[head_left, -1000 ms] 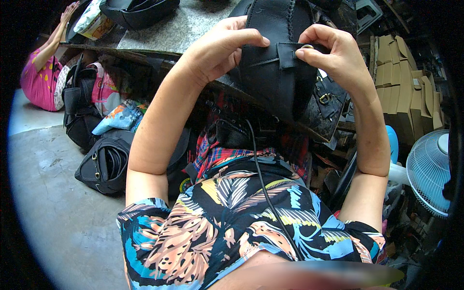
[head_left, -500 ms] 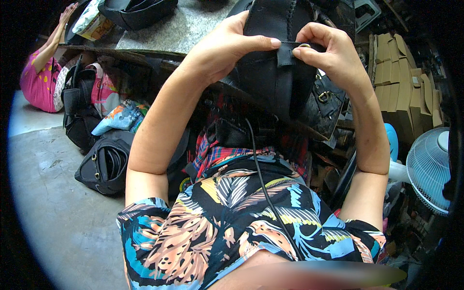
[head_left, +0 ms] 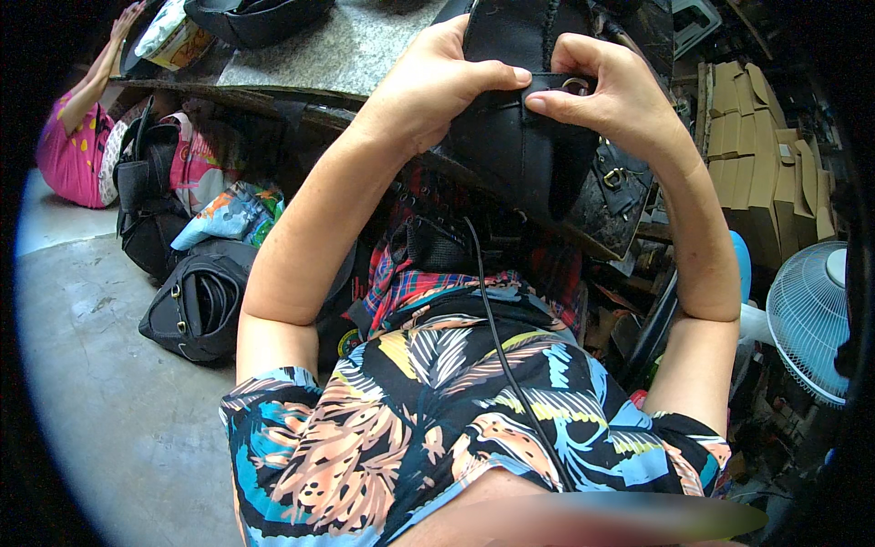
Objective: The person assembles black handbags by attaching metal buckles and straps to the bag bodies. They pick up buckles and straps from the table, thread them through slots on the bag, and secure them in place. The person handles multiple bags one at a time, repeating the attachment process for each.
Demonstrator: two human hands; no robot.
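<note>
Both hands are on a black leather bag (head_left: 497, 150) at the table's near edge, with a stitched seam on its upper part. My left hand (head_left: 428, 87) grips the bag from its left side, thumb stretched over the top of a dark strap and fingers hidden behind the leather. My right hand (head_left: 620, 96) is closed in a pinch on the strap, its thumb pressed on the strap just below the left thumb. A metal ring (head_left: 576, 85) shows on the strap between the right thumb and forefinger.
Another black bag (head_left: 260, 23) lies on the grey tabletop (head_left: 310, 64), beside a white tub (head_left: 173, 41). More black bags (head_left: 196, 310) rest on the floor at left. A person in pink (head_left: 77, 159) is at far left. Cardboard boxes (head_left: 756, 164) and a fan (head_left: 811, 319) stand at right.
My right thumb has moved left along the strap, to under the left thumb, covering the small tab and baring more of the ring. The left hand keeps nearly the same grip.
</note>
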